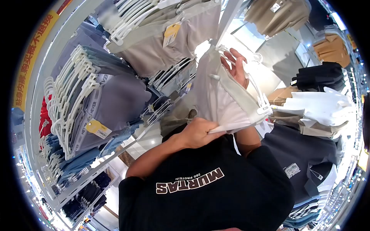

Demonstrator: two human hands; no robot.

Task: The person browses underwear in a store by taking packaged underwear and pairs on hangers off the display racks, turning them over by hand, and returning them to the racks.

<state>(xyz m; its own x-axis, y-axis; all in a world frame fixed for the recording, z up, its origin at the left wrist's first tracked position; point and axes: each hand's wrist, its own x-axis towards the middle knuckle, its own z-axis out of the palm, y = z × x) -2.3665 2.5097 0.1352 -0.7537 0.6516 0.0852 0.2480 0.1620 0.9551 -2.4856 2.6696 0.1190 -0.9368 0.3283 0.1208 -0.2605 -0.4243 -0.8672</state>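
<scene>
A pale beige pair of underwear (216, 98) with a wide waistband hangs from a white plastic hanger (257, 86) in front of my chest. My left hand (198, 133) is closed on the fabric at its lower edge, pinching it taut. Up by the waistband, my right hand (236, 68) is raised with its fingers apart and slightly bent, between the fabric and the hanger. The garment covers part of my right wrist and forearm. Whether the right fingers touch the hanger is unclear.
On the left, a white metal rack (63, 196) holds grey-purple underwear (119, 96) on several hangers. Beige underwear (165, 54) hangs above. To the right are white shirts (316, 107) and a dark grey shirt (296, 150). A yellow sign (32, 57) runs along the left edge.
</scene>
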